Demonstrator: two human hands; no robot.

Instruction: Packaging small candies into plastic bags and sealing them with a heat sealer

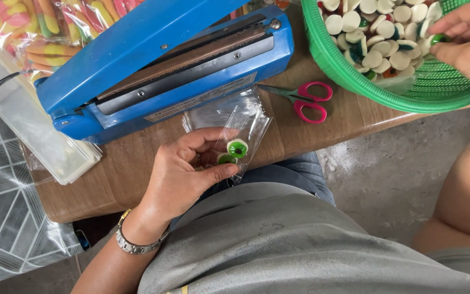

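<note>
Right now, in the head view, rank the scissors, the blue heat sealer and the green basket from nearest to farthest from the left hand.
Measured from the left hand, which holds a clear bag:
1. Blue heat sealer, just above the hand on the table.
2. Scissors with pink handles, up and to the right.
3. Green basket, far right, where the right hand reaches in.

Left hand (183, 174) holds a clear bag (240, 139); right hand (466, 41) picks candy (439, 38) from green basket (354, 81).

The person is wearing a loose grey top with a small yellow mark showing at its near edge, blue denim beneath it, and a silver link bracelet (135, 246) circling the left wrist, both forearms going bare.
</note>
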